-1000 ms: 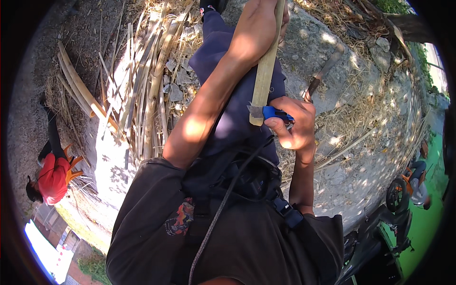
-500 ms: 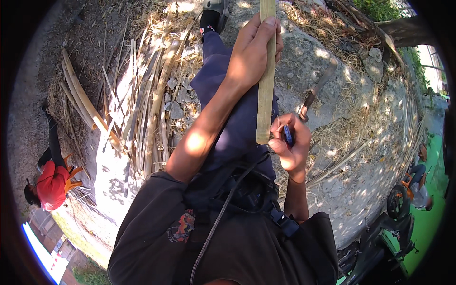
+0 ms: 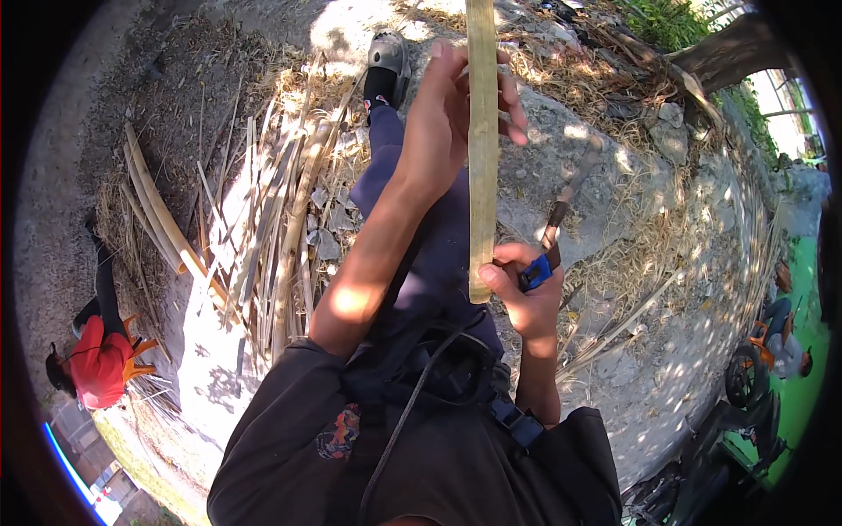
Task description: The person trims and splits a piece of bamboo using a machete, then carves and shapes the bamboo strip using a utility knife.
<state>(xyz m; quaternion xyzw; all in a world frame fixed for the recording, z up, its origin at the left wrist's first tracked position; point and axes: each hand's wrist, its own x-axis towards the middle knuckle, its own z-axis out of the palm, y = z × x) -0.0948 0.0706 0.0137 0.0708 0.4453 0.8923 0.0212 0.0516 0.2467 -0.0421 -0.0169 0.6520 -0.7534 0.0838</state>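
A long, flat, pale green-yellow bamboo strip runs up and down in front of me, its far end beyond the top of the picture. At its near end, my right hand pinches it between thumb and fingers. A small blue object is tucked in that same hand; its kind is not clear. My left hand is around the strip's upper part with fingers spread and loose, partly behind it. I cannot tell whether it touches the strip.
A long-bladed tool lies on the ground beyond my right hand. Split bamboo pieces are heaped at left. A person in red is at far left, another person near a motorbike at right. A tree trunk stands far right.
My left hand has loosened its grip, its fingers now spread. The strip and my right hand have come nearer to me, and more of the blue object shows.
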